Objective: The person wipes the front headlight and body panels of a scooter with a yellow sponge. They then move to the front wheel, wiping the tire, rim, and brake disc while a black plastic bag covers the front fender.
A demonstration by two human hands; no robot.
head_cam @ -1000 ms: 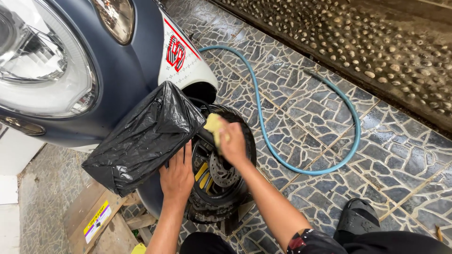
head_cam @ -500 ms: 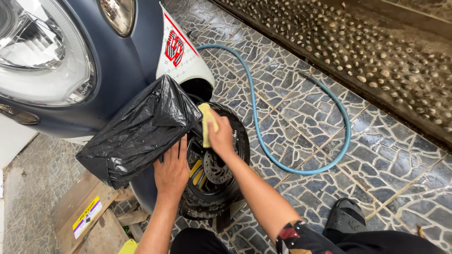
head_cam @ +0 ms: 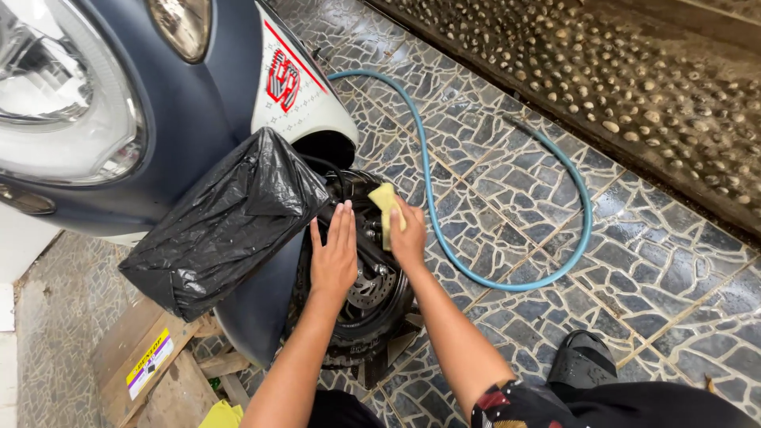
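Head view looks down on the left hand [head_cam: 334, 257], fingers spread flat against the scooter's front wheel [head_cam: 361, 293], its grip apart and holding nothing. Just beside it, the right hand [head_cam: 408, 236] has its grip clamped on a yellow sponge [head_cam: 386, 204], pressed to the upper wheel. A black plastic bag [head_cam: 222, 226] covers the part left of the wheel; a blue hose [head_cam: 507, 198] loops over the wet mosaic floor [head_cam: 650, 261].
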